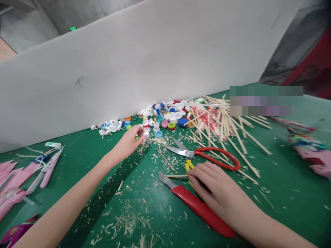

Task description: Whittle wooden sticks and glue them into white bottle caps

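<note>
My left hand (131,140) is at the near edge of a pile of bottle caps (164,124), its fingers curved and the thumb apart from them. A white cap (146,134) lies right by its fingertips; I cannot tell whether they touch. My right hand (213,181) pinches a thin wooden stick (177,176) that points left. Under that hand lies a red-handled knife (196,206), its blade tip near the stick's end. Yellow handles (190,165) of a partly hidden tool show beside the fingers. Just beyond are open scissors with red handles (217,156).
Wooden sticks (232,127) are spread at the right over red-and-white wrappers (207,119). Wood shavings (129,217) litter the green table (85,162). Pink pieces and a pink tool (50,170) lie at left. A white panel (116,69) stands behind the caps.
</note>
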